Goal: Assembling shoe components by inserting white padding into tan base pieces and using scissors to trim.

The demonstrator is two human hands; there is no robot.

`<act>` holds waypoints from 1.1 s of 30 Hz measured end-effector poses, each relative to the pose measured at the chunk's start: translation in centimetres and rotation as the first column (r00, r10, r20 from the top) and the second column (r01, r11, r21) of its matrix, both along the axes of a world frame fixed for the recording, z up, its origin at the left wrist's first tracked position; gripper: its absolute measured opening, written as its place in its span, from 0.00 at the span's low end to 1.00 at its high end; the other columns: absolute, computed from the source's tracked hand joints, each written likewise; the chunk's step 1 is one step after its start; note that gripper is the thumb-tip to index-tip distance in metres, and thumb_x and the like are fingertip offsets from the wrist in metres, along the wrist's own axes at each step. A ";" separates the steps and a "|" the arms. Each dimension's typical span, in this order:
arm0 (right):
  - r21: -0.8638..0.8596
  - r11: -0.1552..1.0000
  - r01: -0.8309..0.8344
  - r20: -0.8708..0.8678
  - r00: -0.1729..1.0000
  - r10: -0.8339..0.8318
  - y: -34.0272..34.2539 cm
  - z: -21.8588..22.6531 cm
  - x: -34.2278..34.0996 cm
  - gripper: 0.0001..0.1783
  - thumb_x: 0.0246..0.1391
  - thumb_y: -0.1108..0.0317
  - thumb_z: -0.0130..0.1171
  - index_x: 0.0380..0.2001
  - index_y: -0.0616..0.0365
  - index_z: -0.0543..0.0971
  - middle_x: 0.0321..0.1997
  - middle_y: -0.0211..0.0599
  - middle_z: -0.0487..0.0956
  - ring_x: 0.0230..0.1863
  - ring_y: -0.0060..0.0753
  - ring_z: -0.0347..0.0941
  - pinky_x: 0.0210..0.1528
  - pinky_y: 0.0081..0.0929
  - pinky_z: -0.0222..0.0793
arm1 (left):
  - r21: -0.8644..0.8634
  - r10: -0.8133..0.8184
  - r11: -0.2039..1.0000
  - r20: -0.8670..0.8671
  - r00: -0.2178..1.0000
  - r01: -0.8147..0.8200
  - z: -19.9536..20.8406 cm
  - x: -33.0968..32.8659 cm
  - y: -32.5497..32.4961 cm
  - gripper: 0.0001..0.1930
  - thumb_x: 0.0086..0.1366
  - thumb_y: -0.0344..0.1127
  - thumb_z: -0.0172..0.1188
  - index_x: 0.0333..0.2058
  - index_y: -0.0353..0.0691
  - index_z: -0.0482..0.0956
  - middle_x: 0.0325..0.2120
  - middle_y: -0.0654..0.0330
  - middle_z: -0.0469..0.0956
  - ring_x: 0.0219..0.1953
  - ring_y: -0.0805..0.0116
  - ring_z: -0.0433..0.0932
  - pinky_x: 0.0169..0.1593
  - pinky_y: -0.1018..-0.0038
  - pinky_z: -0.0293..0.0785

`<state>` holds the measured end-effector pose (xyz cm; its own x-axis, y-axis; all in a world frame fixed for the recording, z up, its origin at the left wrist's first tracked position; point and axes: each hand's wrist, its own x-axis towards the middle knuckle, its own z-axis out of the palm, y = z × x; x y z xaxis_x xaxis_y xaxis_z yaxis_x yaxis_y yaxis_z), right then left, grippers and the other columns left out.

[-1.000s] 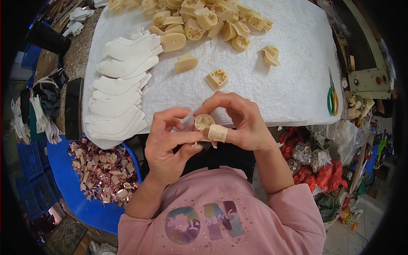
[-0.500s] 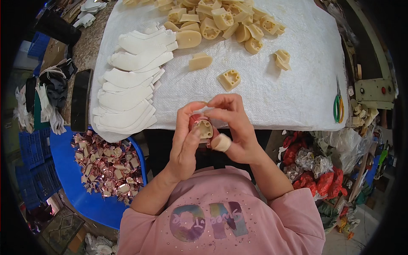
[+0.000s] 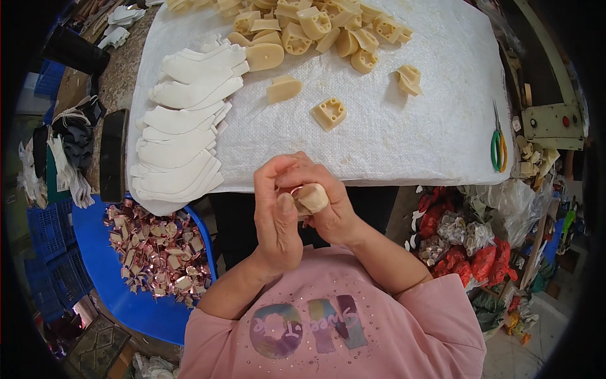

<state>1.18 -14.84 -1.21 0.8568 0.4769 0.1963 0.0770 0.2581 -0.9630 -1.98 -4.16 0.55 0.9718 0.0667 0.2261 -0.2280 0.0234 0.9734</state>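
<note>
Close to my body, just off the near edge of the table, both hands are closed around a shoe heel [image 3: 301,211] with a metallic pink-red covering. My left hand [image 3: 275,215] grips it from the left side, thumb upright along it. From the right, my right hand [image 3: 333,213] presses on it, its thumb wrapped in a beige finger cover [image 3: 314,197]. Most of the heel is hidden by the fingers. Nearest on the table lie a bare beige heel [image 3: 329,114] and another beige heel [image 3: 284,89].
A heap of beige heels [image 3: 315,25] fills the table's far side. Overlapping white cut pieces [image 3: 177,151] lie at the left. Scissors [image 3: 499,148] rest by the right edge. A blue tub [image 3: 101,265] at lower left holds pink-covered heels. Red bags [image 3: 483,262] sit at right.
My hands have drawn closer together around the heel. My right thumb has swung up over it, hiding the holed face that showed before. The view has shifted slightly.
</note>
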 end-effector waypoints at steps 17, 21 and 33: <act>-0.104 0.990 0.093 -0.212 0.971 -0.113 -0.3 2.1 0.1 0.17 0.60 0.63 0.43 0.49 0.57 0.71 0.37 0.34 0.72 0.32 0.24 0.68 0.35 0.21 0.65 | -0.581 -0.231 0.811 -0.224 0.947 0.061 -0.3 -0.3 0.9 0.29 0.66 0.40 0.43 0.62 0.41 0.45 0.44 0.57 0.66 0.43 0.71 0.68 0.45 0.74 0.67; 0.059 0.997 -0.047 -0.496 0.865 0.071 -1.5 2.4 0.9 0.21 0.61 0.55 0.43 0.50 0.55 0.72 0.35 0.28 0.72 0.25 0.15 0.66 0.25 0.13 0.63 | -0.462 -0.340 0.851 -0.121 0.933 0.250 -0.5 0.0 1.1 0.37 0.62 0.40 0.49 0.64 0.44 0.37 0.45 0.55 0.64 0.44 0.69 0.68 0.44 0.74 0.67; 0.021 1.000 -0.020 -0.432 0.901 0.027 -1.1 1.9 0.6 0.13 0.61 0.65 0.45 0.46 0.56 0.70 0.40 0.30 0.70 0.35 0.19 0.67 0.31 0.15 0.67 | -0.012 -0.149 0.989 -0.089 0.985 0.149 -0.9 0.0 1.2 0.37 0.62 0.46 0.47 0.62 0.31 0.42 0.46 0.53 0.64 0.45 0.70 0.66 0.50 0.73 0.63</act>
